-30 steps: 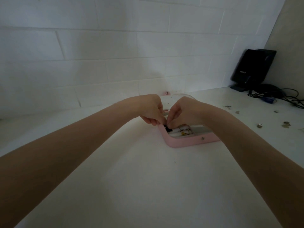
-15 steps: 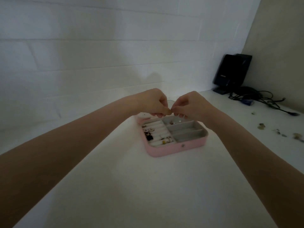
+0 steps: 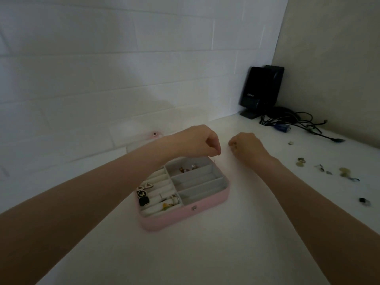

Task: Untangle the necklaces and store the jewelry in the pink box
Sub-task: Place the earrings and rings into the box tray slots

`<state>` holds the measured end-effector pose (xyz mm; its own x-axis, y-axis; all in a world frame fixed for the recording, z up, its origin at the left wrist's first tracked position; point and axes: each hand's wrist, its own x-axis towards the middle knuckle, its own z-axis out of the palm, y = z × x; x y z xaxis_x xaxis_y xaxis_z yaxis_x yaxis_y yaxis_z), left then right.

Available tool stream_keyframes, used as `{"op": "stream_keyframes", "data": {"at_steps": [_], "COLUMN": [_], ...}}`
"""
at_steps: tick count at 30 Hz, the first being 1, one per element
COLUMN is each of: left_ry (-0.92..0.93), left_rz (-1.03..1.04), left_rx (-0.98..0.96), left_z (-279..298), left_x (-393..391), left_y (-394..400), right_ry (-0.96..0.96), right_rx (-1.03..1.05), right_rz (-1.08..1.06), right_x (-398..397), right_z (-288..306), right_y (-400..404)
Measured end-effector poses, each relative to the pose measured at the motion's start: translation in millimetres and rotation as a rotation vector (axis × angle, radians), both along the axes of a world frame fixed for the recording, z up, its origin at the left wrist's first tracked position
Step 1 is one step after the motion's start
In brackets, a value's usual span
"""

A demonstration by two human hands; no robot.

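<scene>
The pink box lies open on the white table, its lid leaning back against the wall. Rings and earrings sit in the left roll section, and a few small pieces lie in the back grey compartment. My left hand hovers over the box's back edge and pinches a thin pin-like jewelry piece that points down. My right hand is a short way to its right, fingertips pinched together on something too small to make out. No chain shows between the hands.
Loose jewelry pieces lie scattered on the table at the right, with one dark piece nearer the front. A black device and a tangle of cables fill the back right corner. White brick wall stands close behind the box.
My hands rose from the box's roll section, met fingertip to fingertip above it, and have now pulled apart. The view tilted down and the whole box shows.
</scene>
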<state>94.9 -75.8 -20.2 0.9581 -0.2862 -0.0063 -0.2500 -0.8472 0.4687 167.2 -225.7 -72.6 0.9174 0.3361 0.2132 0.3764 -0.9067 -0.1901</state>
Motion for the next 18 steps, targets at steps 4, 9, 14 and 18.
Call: {"op": "stream_keyframes", "data": {"at_steps": [4, 9, 14, 18], "left_ry": [-0.041, -0.134, -0.096, -0.114], "left_rz": [0.019, 0.185, 0.214, 0.255], "left_rx": [-0.028, -0.316, -0.516, -0.517], "left_z": [-3, -5, -1, 4], "left_x": [1, 1, -13, -23], "left_y": [1, 0, -6, 2], "right_ry": [-0.011, 0.271, 0.569, 0.623], "right_rx": [0.146, 0.75, 0.997, 1.071], "right_rz": [0.046, 0.068, 0.257, 0.267], "right_x": [0, -25, -55, -65], "right_z": [3, 29, 49, 48], "right_y": [-1, -9, -9, -5]}}
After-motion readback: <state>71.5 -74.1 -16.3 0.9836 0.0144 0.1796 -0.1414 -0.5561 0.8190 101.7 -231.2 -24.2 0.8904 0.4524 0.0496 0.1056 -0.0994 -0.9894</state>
